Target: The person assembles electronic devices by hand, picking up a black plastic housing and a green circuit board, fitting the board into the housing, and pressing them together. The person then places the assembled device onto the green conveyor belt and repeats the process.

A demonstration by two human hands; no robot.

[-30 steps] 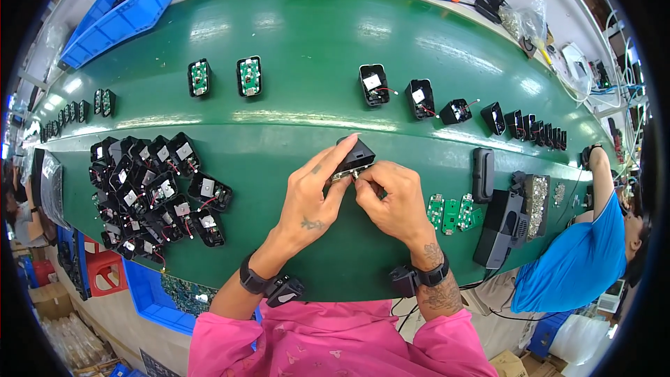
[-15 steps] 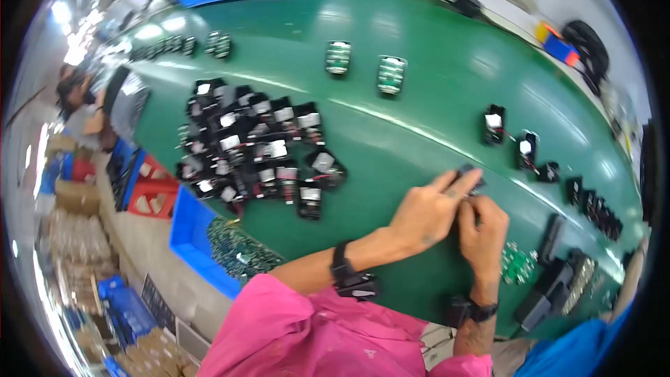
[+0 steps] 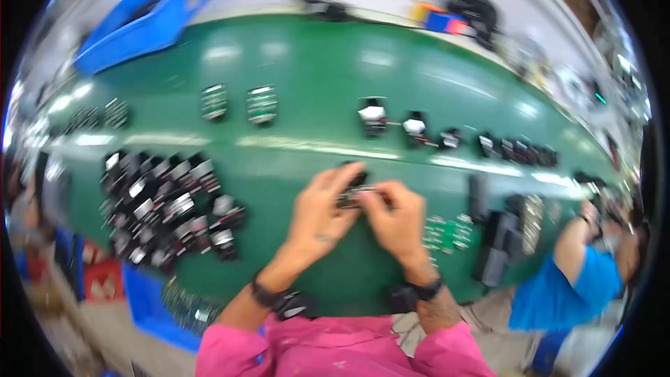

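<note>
"Head view, centre of the frame: what is in the grip?"

"The left hand [image 3: 318,204] has its fingers closed around a small black box-shaped plastic housing [image 3: 356,180], right in mid-frame."

"And the right hand [image 3: 400,215]?"

"Its thumb and forefinger meet at the housing's right-hand edge, where a pale strip shows. Motion blur hides whether they pinch a small part or merely press there, so I cannot tell."

"What has just changed?"

"Mainly the view. Half a second ago the frame was tilted and the hands sat right of centre; now they are back in the middle, the left one still wrapped around the housing. I would judge the work on this piece unfinished: both hands remain at it, and it has not been set down."

"What lies nearest?"

"Just right of the right hand, loose green circuit boards [image 3: 436,232] on a glossy green tabletop [image 3: 307,101]. Further toward the lower right, a long dark grey plastic device [image 3: 495,248]. Left of the hands, a heap of black plastic cases with white patches [image 3: 181,204]."

"And farther out?"

"Left of centre in the upper half, two dark-rimmed cases showing green boards [image 3: 262,105], side by side but apart. Right of centre, a row of small black cases [image 3: 373,119] runs toward the right edge. A blue plastic bin [image 3: 132,38] fills the upper left; a co-worker in a bright blue top [image 3: 569,304] is at lower right."
</note>
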